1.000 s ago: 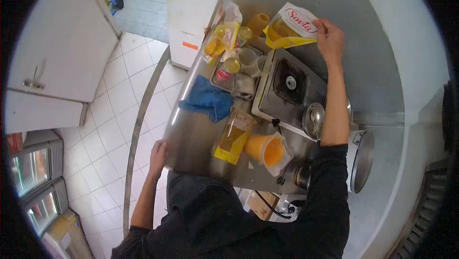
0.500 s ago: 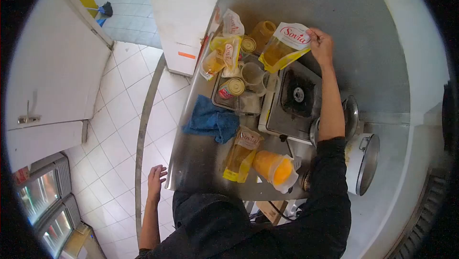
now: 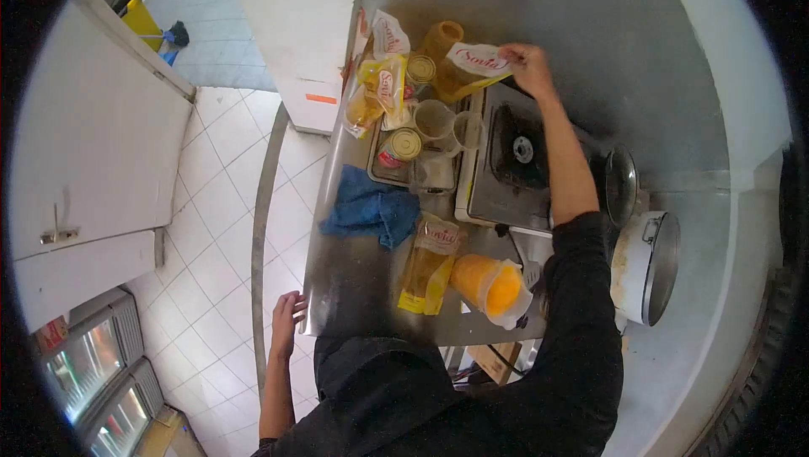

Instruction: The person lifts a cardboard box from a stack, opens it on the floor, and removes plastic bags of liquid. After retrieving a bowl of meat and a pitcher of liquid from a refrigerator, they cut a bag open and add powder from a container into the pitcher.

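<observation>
My right hand (image 3: 527, 70) pinches the top corner of an oil pouch (image 3: 474, 67) marked "Sovia", at the far side of the counter. That pouch stands tilted beside an amber plastic jar (image 3: 442, 38) and the gas stove (image 3: 510, 183). Low on the left, my left hand (image 3: 288, 320) hangs by the counter's edge with its fingers loosely stretched and nothing in them. Nearer my body lie another Sovia pouch (image 3: 430, 265) and a plastic jug of orange contents (image 3: 489, 286).
A metal tray (image 3: 389, 175) carries a tin can (image 3: 399, 147) and clear plastic cups (image 3: 434, 120). More Sovia pouches (image 3: 377, 90) crowd the far left. A blue cloth (image 3: 369, 208) lies near the edge; a large pot (image 3: 647, 267) stands right of the stove.
My right hand has moved left with the pouch, which is now lower, beside the amber jar. My left hand has come closer to the counter's edge. The camera view has shifted slightly.
</observation>
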Tool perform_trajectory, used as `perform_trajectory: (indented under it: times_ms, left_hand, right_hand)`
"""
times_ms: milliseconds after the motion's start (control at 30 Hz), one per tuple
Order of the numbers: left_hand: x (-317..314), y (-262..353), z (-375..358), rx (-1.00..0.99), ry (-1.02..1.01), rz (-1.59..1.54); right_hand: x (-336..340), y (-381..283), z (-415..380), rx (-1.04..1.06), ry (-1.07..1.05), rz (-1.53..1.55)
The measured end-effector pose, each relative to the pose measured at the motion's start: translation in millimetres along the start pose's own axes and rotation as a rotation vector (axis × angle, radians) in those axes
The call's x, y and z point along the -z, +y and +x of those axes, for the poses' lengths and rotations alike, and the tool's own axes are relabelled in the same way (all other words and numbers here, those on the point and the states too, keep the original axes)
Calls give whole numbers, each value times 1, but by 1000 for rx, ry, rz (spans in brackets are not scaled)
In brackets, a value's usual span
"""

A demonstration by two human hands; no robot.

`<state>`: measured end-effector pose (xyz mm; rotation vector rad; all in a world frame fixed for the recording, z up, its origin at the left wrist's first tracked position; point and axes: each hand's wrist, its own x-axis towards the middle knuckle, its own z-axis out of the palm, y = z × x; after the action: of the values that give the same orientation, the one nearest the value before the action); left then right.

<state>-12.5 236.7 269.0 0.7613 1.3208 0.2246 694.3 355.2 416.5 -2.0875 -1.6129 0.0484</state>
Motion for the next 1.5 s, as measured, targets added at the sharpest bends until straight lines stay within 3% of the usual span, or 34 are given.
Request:
perform_trajectory:
  times_ms: [167, 300, 400, 467, 567, 633, 700, 767, 833, 900, 933, 1000, 1100, 1167, 1300, 1367, 1433, 1500]
  left_hand:
    - [-2, -2, -10, -16, -7, 8]
    - [-4, -4, -12, -33, -35, 23]
    - [-5, -9, -9, -42, -86, 79]
    - [-14, -6, -7, -61, -132, 108]
    - [-27, -4, -6, -82, -191, 159]
    - [-37, -7, -2, -103, -226, 206]
    - [-57, -12, 7, -120, -304, 307]
    - [-83, -26, 22, -176, -390, 447]
    - [-125, -38, 45, -363, -410, 618]
    - [-177, -52, 53, -667, -303, 822]
    - [-202, -57, 54, -843, -226, 941]
    - [-241, -39, 22, -834, -250, 999]
    - [-280, -70, 56, -949, -109, 1001]
    - [-303, -60, 63, -874, 7, 956]
    - [-330, -50, 101, -710, 122, 993]
    - [-323, -55, 137, -580, -128, 986]
    - [-318, -49, 137, -598, -305, 788]
    - [-297, -68, 116, -746, -419, 421]
  right_hand:
    - [-40, 10, -30, -161, 21, 47]
    - [-29, -8, -26, -106, -92, 12]
    - [-48, 34, -25, 38, -62, -169]
    - [-16, -5, -43, 81, -60, -183]
    - [43, -62, -92, 184, 3, -348]
    - [92, -123, -154, 141, -35, -186]
    - [126, -176, -233, -136, -140, 144]
    - [142, -205, -319, -263, -211, 415]
    - [145, -223, -403, -361, -482, 488]
    - [118, -252, -470, -675, -619, 775]
    - [99, -260, -494, -715, -627, 783]
    - [44, -270, -553, -816, -579, 828]
    - [-61, -262, -623, -945, -359, 860]
    - [-110, -262, -630, -979, -299, 661]
    - [-147, -267, -608, -952, -124, 692]
    - [-139, -270, -594, -907, -72, 692]
    - [-128, -273, -585, -820, -63, 628]
    - [-105, -277, -567, -733, -52, 607]
